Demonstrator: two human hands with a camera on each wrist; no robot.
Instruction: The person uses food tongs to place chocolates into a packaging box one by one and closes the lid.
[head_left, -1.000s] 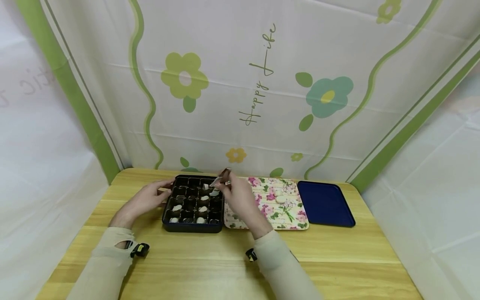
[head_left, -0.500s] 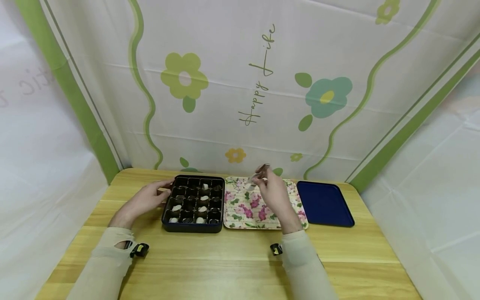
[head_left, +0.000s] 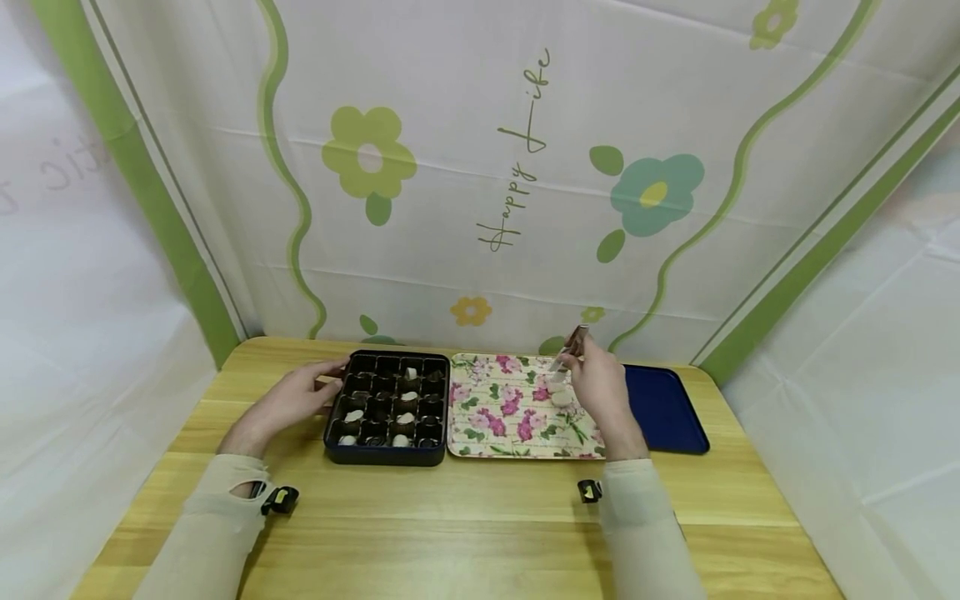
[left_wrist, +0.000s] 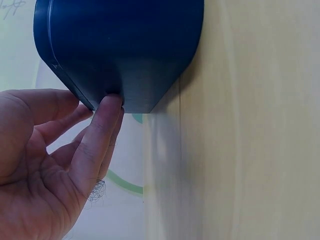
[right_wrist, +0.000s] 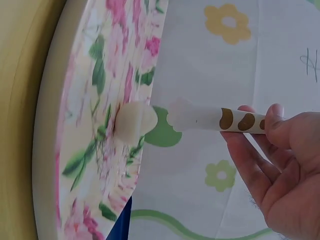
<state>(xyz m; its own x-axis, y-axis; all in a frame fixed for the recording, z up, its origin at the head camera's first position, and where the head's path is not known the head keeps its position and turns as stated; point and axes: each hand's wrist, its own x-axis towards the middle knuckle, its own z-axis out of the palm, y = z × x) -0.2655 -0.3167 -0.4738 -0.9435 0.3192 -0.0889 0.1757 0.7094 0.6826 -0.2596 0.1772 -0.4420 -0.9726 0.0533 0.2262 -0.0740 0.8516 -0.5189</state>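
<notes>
My left hand [head_left: 296, 392] rests its fingertips against the outer left side of the dark blue box [head_left: 386, 457], near its back corner. Inside, the box is split into small compartments, several holding white pieces [head_left: 406, 418]. Small tongs [right_wrist: 200, 117], white with brown spots and scalloped tips, are pinched between the thumb and fingers of my right hand [head_left: 602, 387]. The tongs' tips point down over the right part of the floral tray [head_left: 480, 450]. Just below them two pale, rounded pieces [right_wrist: 135, 122] lie close together. A small gap shows between tips and pieces in the right wrist view.
A flat dark blue lid [head_left: 671, 408] lies right of the tray, partly behind my right hand. Box, tray and lid stand in a row along the back of the wooden table [head_left: 435, 525]. A printed white curtain [head_left: 450, 208] hangs right behind it.
My right hand has moved right with the tongs, from over the box to over the pieces on the tray. A white piece now shows in the box's back part. My left hand stays put.
</notes>
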